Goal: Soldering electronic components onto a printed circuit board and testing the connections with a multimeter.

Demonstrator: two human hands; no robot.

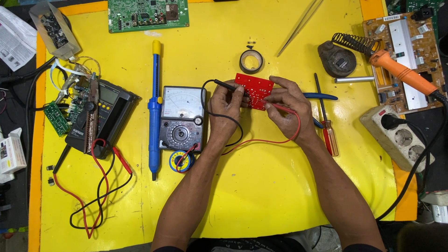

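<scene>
A small red circuit board (254, 89) is held up over the yellow tabletop (261, 186), between both hands. My left hand (225, 112) pinches a black test probe (225, 85) whose tip touches the board's left edge. My right hand (290, 108) steadies the board's right side and holds a red test probe (280, 107) against its lower edge. The black and red leads loop down to an analog multimeter (182, 118) just left of my left hand.
A blue desoldering pump (154, 107), a digital multimeter (100, 116) with coiled leads and a solder reel (181, 162) lie left. Tape roll (251, 61), tweezers (301, 25) and green board (148, 14) sit behind. Screwdrivers (325, 116), soldering iron (401, 72), its stand (337, 58) and power strip (399, 135) are right.
</scene>
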